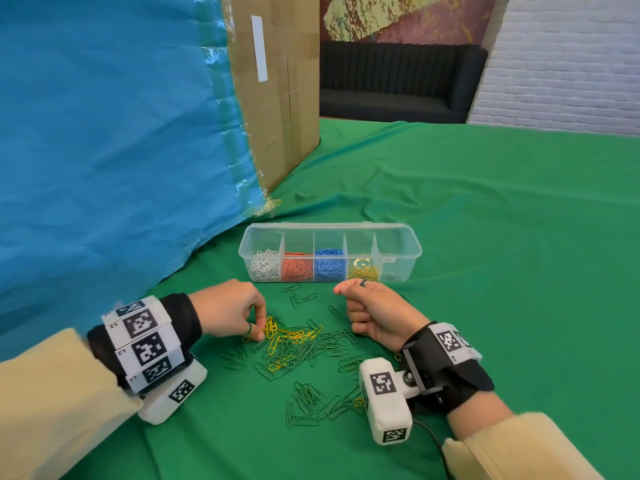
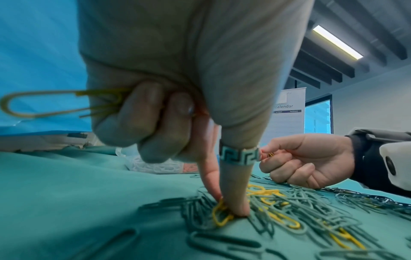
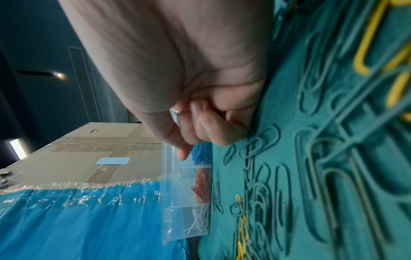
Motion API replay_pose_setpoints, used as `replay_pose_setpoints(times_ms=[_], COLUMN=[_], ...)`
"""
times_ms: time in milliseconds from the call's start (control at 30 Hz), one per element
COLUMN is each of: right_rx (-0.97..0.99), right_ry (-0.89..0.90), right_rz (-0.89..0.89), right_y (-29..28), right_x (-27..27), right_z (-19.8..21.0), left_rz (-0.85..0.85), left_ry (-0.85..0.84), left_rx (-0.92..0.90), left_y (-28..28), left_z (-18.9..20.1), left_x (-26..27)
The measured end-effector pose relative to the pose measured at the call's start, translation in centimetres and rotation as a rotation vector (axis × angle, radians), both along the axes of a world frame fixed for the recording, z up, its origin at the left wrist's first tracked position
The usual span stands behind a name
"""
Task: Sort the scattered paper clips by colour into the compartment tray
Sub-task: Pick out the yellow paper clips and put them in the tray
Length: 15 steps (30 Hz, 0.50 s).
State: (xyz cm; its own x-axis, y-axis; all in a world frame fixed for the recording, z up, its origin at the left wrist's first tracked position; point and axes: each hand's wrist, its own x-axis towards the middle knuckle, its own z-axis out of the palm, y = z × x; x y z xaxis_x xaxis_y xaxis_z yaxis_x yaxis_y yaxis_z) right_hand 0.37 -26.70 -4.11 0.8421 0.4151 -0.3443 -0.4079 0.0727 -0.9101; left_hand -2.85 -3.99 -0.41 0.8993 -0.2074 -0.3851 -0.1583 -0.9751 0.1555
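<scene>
A clear compartment tray (image 1: pixel 398 237) holds white, red, blue and yellow paper clips in separate sections; its right end section looks empty. In front of it lies a pile of green and yellow clips (image 1: pixel 294 344). My left hand (image 1: pixel 258 332) pinches a yellow clip (image 2: pixel 219 214) on the cloth at the pile's left side, while its curled fingers keep a few more yellow clips (image 2: pixel 66 103). My right hand (image 1: pixel 341 291) is curled just in front of the tray's yellow section and pinches a small yellow clip (image 2: pixel 270 154) between thumb and finger.
A green cloth (image 1: pixel 502 237) covers the table. A blue sheet (image 1: pixel 104 133) and a tall cardboard box (image 1: pixel 277 91) rise at the left, close behind the tray. More green clips (image 1: pixel 304 403) lie near the front. A cable (image 1: pixel 434 441) trails from the right wrist camera.
</scene>
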Motion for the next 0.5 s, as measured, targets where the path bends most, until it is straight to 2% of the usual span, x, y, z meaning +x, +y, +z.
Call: replay_pose_setpoints(times_ms=[100, 200, 267, 367, 500], right_rx=[-0.003, -0.004, -0.009, -0.042, -0.236], right_ry=[-0.003, -0.002, -0.004, -0.021, -0.188], right_rz=[0.003, -0.001, 0.002, 0.021, 0.118], right_y=[0.0, 0.0, 0.0, 0.0, 0.3], right_x=[-0.1, 0.0, -0.1, -0.2, -0.7], right_z=[0.0, 0.1, 0.1, 0.2, 0.8], left_rz=[-0.022, 0.024, 0.133, 0.341, 0.414], left_ry=[0.055, 0.110, 0.144, 0.231, 0.244], left_rx=[0.012, -0.103, -0.307, -0.726, -0.942], left_y=[-0.1, 0.3, 0.8, 1.8, 2.4], left_z=[0.2, 0.5, 0.9, 1.5, 1.2], left_x=[0.1, 0.2, 0.2, 0.3, 0.3])
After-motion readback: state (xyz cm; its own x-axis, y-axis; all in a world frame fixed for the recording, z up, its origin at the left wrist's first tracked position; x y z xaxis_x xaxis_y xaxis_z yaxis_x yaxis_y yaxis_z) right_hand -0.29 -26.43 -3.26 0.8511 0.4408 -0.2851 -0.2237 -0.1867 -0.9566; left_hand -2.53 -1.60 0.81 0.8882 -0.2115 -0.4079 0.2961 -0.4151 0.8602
